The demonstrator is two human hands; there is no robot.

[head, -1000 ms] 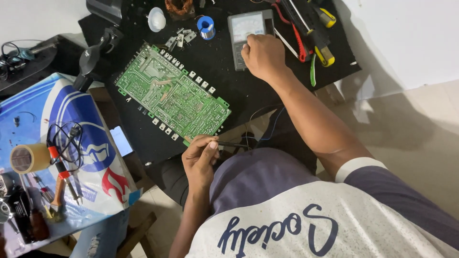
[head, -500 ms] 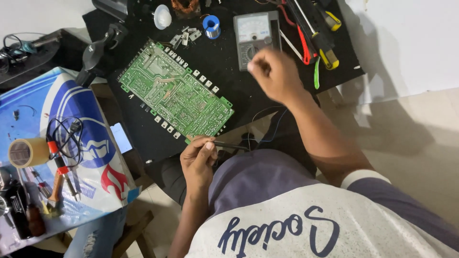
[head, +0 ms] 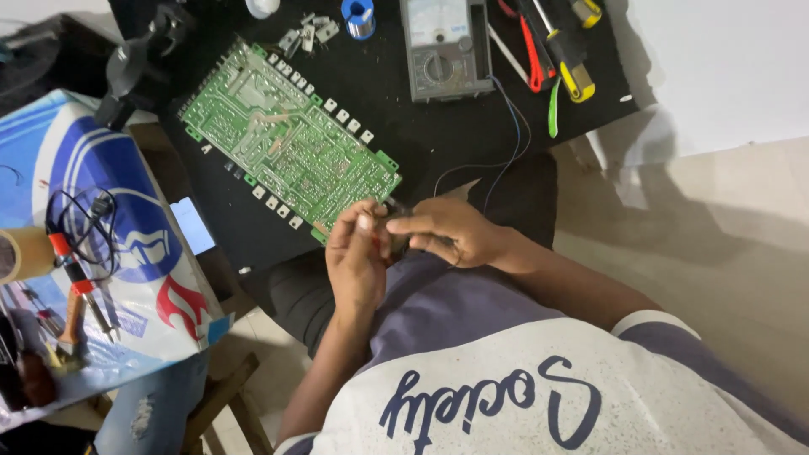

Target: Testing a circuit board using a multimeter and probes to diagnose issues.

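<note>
My left hand [head: 354,261] and my right hand [head: 451,236] meet over my lap at the near edge of the black work table [head: 396,109]. Together they pinch thin dark meter probes [head: 389,238] with a bit of red showing; most of the probes is hidden by my fingers. Thin leads [head: 506,143] run from my hands up to the grey analog multimeter [head: 442,46] at the back. A green circuit board [head: 286,143] lies solder side up, diagonally, just left of my hands.
A blue solder spool [head: 358,17], small metal parts [head: 308,34] and red and yellow-handled tools [head: 556,50] line the table's far edge. To the left a blue-and-white panel [head: 126,236] holds cables, a tape roll [head: 21,253] and hand tools. A wooden stool [head: 227,396] stands below.
My right hand left the multimeter and came down to my left hand at the table's near edge. Both now grip the probes together. The view has shifted down.
</note>
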